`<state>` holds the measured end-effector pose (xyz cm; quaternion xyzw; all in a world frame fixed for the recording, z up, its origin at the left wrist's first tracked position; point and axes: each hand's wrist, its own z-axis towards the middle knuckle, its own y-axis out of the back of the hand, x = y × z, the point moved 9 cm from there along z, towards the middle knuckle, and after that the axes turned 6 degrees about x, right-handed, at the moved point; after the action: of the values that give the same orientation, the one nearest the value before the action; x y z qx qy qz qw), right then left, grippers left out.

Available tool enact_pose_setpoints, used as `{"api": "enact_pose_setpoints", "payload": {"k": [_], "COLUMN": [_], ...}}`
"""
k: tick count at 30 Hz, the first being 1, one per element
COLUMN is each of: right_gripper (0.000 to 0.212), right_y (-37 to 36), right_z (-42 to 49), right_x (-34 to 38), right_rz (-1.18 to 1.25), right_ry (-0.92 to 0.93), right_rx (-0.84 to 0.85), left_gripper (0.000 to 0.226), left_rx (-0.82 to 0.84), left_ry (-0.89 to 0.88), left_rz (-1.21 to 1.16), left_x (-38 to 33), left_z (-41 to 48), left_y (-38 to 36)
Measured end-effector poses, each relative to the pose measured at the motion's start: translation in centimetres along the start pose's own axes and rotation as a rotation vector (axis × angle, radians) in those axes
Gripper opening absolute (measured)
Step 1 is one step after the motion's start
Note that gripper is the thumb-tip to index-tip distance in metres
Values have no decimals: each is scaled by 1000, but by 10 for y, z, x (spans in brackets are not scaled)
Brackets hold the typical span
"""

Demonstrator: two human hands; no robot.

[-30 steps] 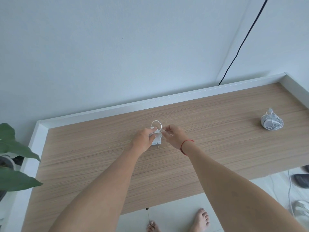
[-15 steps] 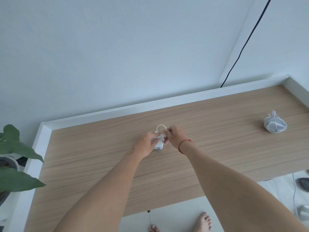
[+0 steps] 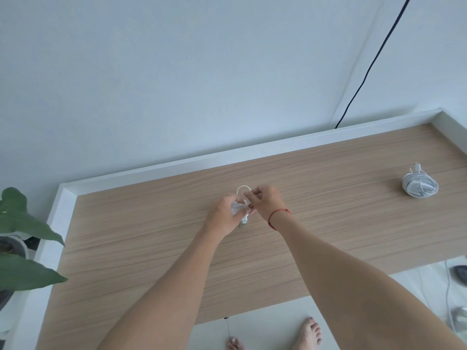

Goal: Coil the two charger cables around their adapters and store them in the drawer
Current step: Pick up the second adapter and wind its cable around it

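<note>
- The first charger lies at about 3 o'clock on the wooden desk top, well apart from the hands; its white cable is wound round the adapter in a neat bundle, so that half of the coiling looks done.
- The second adapter sits at the centre of the desk, held just above or on the wood; I cannot tell which. Its plug prongs point toward 6 o'clock.
- The left hand is curled round the adapter body from the 9 o'clock side, fingers closed on it.
- The right hand comes in from 3 o'clock, fingertips pinched on the cable end close against the adapter.
- A small loop of white cable stands up at 12 o'clock from the two hands; no other slack shows.
- My judgement: the second winding is nearly finished, with only this last loop and the tail left to tuck in.
- Still to do: carry both bundles to the drawer. No drawer shows in this view, open or closed.
- A potted plant stands at 9 o'clock off the desk's edge, and a black wire runs down the wall at 1 o'clock; neither is in the way.
</note>
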<state>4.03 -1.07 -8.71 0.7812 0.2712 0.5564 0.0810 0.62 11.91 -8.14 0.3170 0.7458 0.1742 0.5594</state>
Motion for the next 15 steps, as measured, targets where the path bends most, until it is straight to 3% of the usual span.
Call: {"api": "enact_pose_setpoints", "payload": {"k": [8,12,15], "right_gripper": [31,14,20], "right_y": [2,0,-5], "right_z": [-7,-12,-14], "right_x": [-6,-1,-1], "right_rz": [238,71,-45], "right_ry": [-71,-28,3], "right_rx": [9,82,128], "left_gripper": [18,20,21], "left_rx": [-128,-170,-195], "left_ry": [-116,-42,50], "left_rz": [81,20,-78], "left_x": [-15,-7,0], "left_z": [-6,-9,-13], "left_y": [-1,0,1]}}
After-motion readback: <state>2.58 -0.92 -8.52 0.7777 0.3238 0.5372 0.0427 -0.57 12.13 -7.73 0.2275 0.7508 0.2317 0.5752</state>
